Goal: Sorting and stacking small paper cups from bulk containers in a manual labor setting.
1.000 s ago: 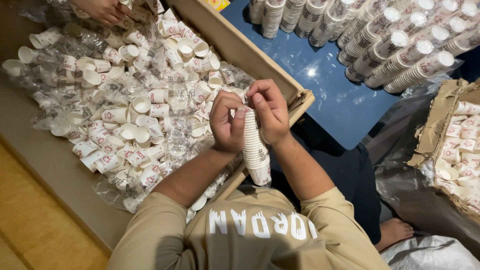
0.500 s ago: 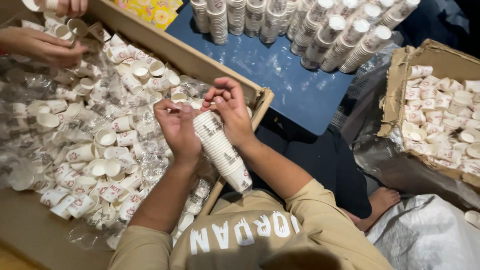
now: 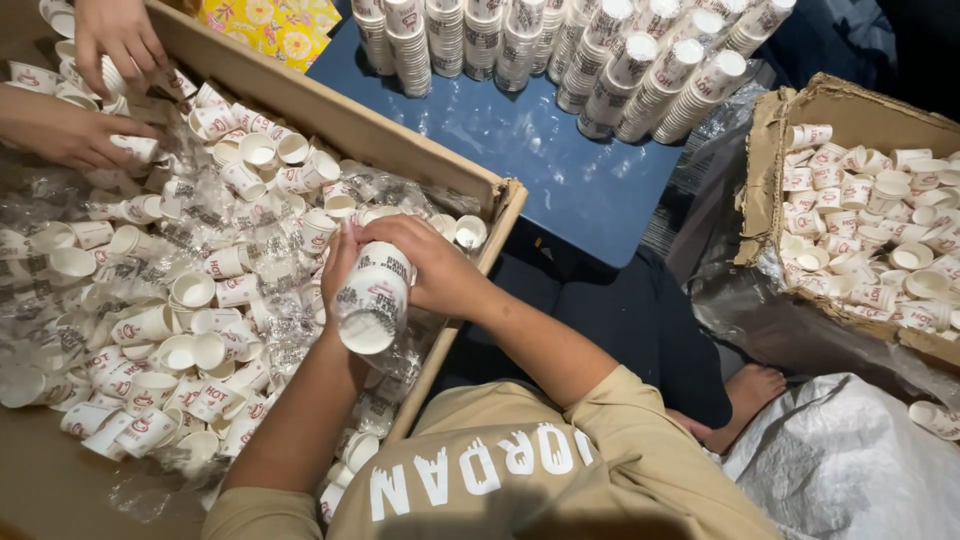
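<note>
While both hands (image 3: 400, 265) clasp it, the paper cup stack (image 3: 372, 297) tilts.

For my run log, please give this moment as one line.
both hands hold paper cup stack | over cardboard box of loose cups | other person's hands sorting

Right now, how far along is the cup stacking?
Done: many finished stacks lie on the blue table. In hand: left hand and right hand hold one nested stack. Left: loose cups fill the big box and the torn box.
</note>
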